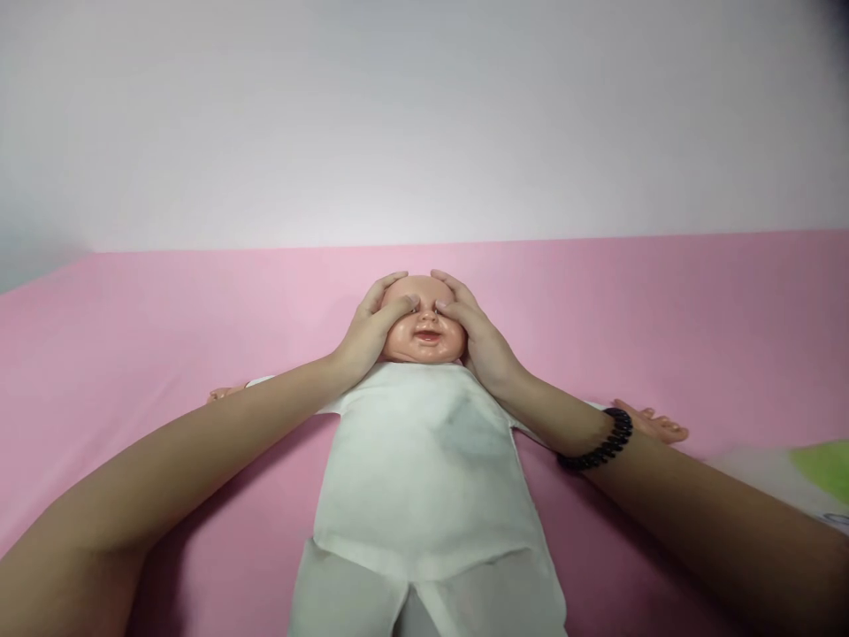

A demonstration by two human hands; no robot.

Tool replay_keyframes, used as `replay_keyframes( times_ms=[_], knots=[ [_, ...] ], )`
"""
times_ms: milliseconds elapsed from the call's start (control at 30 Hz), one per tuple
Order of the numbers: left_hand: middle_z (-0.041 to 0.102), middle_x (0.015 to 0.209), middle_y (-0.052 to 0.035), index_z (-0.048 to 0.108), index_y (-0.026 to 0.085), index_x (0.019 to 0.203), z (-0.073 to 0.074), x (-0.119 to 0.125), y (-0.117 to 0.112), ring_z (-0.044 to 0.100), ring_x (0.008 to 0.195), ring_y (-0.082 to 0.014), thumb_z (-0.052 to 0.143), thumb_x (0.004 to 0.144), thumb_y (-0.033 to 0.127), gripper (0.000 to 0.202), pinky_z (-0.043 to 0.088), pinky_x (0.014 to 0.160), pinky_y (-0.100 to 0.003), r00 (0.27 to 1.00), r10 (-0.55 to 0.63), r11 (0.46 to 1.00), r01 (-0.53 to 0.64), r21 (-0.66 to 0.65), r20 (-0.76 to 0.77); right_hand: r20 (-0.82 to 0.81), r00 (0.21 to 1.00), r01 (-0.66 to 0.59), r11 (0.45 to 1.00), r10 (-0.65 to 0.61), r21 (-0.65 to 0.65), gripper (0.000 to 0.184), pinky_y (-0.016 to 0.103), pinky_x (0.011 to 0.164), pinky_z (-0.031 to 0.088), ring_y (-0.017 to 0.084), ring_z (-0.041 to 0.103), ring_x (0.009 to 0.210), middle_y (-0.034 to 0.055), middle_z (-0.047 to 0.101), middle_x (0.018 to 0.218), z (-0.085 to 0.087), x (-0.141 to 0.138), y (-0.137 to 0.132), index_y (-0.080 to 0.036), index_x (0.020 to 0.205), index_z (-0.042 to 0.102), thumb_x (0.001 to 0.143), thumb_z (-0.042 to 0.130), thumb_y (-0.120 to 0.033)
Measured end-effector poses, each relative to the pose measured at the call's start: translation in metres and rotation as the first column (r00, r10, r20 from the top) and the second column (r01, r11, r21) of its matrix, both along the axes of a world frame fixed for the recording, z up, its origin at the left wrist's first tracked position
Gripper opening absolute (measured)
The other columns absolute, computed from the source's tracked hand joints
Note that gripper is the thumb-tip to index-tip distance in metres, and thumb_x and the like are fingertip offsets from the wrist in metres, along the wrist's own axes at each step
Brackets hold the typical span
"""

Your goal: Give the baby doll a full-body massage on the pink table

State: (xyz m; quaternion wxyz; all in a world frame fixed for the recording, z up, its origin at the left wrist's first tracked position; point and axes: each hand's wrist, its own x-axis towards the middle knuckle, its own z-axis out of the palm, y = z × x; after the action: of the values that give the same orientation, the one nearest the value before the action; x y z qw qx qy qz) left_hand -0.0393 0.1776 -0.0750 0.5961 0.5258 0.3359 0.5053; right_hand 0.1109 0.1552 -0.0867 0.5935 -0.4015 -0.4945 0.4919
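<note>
A baby doll (424,469) lies on its back with its head away from me, in a white top and pale trousers. My left hand (368,327) cups the left side of the doll's head (428,349), its thumb lying over the eye. On the other side, my right hand (481,332) mirrors it, thumb on the other eye and fingers curved round towards the crown. The mouth, nose and mid-forehead show between my hands. Behind my forearms, the doll's arms stretch out sideways, and its small hands (653,423) peek out beyond them.
A pink sheet (199,310) covers the surface under the doll. Behind its far edge rises a pale wall (424,115). At the right lies a white and green item (819,469), partly hidden by my forearm. A black coiled band (614,442) circles my right wrist.
</note>
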Motion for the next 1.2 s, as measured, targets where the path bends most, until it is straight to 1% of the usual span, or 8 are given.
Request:
replay_keyframes(
  times_ms=[200, 300, 433, 600, 733, 900, 1000, 1200],
  knots=[
    [0.063, 0.126, -0.0065, 0.055, 0.023, 0.129, 0.0013, -0.0005, -0.0006, 0.064, 0.115, -0.0239, 0.075, 0.079, 0.037, 0.055, 0.051, 0.105, -0.04, 1.0, -0.013, 1.0, 0.013, 0.02, 0.003, 0.021, 1.0, 0.007, 1.0, -0.007, -0.007, 0.05, 0.037, 0.115, 0.042, 0.022, 0.051, 0.135, -0.0042, 0.054, 0.145, 0.0056, -0.0011, -0.0047, -0.035, 0.134, 0.055, 0.085, 0.064, -0.038],
    [0.063, 0.126, -0.006, 0.055, 0.023, 0.129, 0.0, -0.0009, 0.0013, 0.064, 0.114, -0.0234, 0.073, 0.081, 0.035, 0.053, 0.051, 0.104, -0.039, 1.0, -0.012, 1.0, 0.012, 0.023, -0.006, 0.041, 0.999, 0.026, 1.0, -0.026, -0.001, 0.049, 0.037, 0.118, 0.039, 0.022, 0.048, 0.139, -0.0038, 0.054, 0.145, 0.0067, -0.0017, -0.0043, -0.034, 0.133, 0.056, 0.085, 0.064, -0.037],
    [0.064, 0.123, -0.0048, 0.056, 0.024, 0.129, -0.0013, -0.0007, 0.003, 0.064, 0.112, -0.0234, 0.067, 0.084, 0.033, 0.047, 0.052, 0.102, -0.039, 1.0, 0.0, 1.0, 0.001, 0.026, -0.019, 0.015, 0.999, 0.034, 0.999, -0.034, -0.001, 0.046, 0.038, 0.12, 0.036, 0.021, 0.045, 0.14, -0.0038, 0.055, 0.144, 0.003, -0.0015, -0.0007, -0.033, 0.132, 0.057, 0.086, 0.058, -0.035],
    [0.063, 0.126, -0.0054, 0.056, 0.024, 0.129, -0.0004, -0.001, 0.0014, 0.063, 0.115, -0.0238, 0.07, 0.082, 0.036, 0.051, 0.05, 0.105, -0.04, 1.0, 0.0, 1.0, 0.0, 0.024, -0.012, 0.014, 1.0, 0.008, 1.0, -0.008, 0.003, 0.047, 0.039, 0.117, 0.039, 0.023, 0.049, 0.137, -0.0035, 0.056, 0.143, 0.0014, -0.001, -0.0007, -0.034, 0.133, 0.057, 0.086, 0.06, -0.038],
    [0.064, 0.123, -0.0056, 0.055, 0.025, 0.13, -0.0002, -0.0016, 0.0002, 0.064, 0.112, -0.0244, 0.076, 0.078, 0.038, 0.057, 0.052, 0.102, -0.041, 1.0, -0.009, 1.0, 0.009, 0.014, -0.017, 0.027, 1.0, 0.011, 1.0, -0.01, -0.011, 0.052, 0.038, 0.115, 0.042, 0.023, 0.049, 0.137, -0.0027, 0.055, 0.143, 0.0041, -0.0018, -0.0032, -0.035, 0.134, 0.056, 0.084, 0.065, -0.041],
    [0.064, 0.124, -0.005, 0.057, 0.024, 0.126, -0.0011, -0.0004, 0.0028, 0.063, 0.114, -0.0241, 0.068, 0.081, 0.033, 0.047, 0.05, 0.104, -0.041, 1.0, 0.01, 1.0, -0.01, 0.0, -0.006, 0.018, 1.0, 0.023, 1.0, -0.023, 0.004, 0.046, 0.036, 0.117, 0.04, 0.022, 0.047, 0.139, -0.0031, 0.054, 0.144, 0.0013, -0.0014, -0.0012, -0.034, 0.132, 0.057, 0.086, 0.06, -0.039],
    [0.063, 0.126, -0.005, 0.058, 0.023, 0.123, -0.0007, 0.0001, 0.0032, 0.061, 0.117, -0.0248, 0.065, 0.082, 0.032, 0.043, 0.049, 0.107, -0.041, 1.0, 0.015, 1.0, -0.015, 0.006, -0.011, 0.014, 1.0, 0.004, 1.0, -0.005, 0.024, 0.045, 0.038, 0.117, 0.039, 0.022, 0.047, 0.139, -0.0038, 0.055, 0.143, -0.0017, -0.0001, 0.0003, -0.035, 0.133, 0.057, 0.088, 0.058, -0.039],
    [0.063, 0.125, -0.0067, 0.054, 0.023, 0.13, 0.0005, -0.0005, -0.0001, 0.063, 0.113, -0.0246, 0.074, 0.079, 0.037, 0.057, 0.05, 0.104, -0.041, 1.0, -0.008, 1.0, 0.008, 0.007, -0.002, 0.018, 1.0, -0.001, 1.0, 0.001, -0.025, 0.051, 0.038, 0.114, 0.043, 0.023, 0.051, 0.135, -0.0026, 0.056, 0.142, 0.0034, -0.0001, -0.003, -0.035, 0.135, 0.055, 0.085, 0.064, -0.038]
  ],
)
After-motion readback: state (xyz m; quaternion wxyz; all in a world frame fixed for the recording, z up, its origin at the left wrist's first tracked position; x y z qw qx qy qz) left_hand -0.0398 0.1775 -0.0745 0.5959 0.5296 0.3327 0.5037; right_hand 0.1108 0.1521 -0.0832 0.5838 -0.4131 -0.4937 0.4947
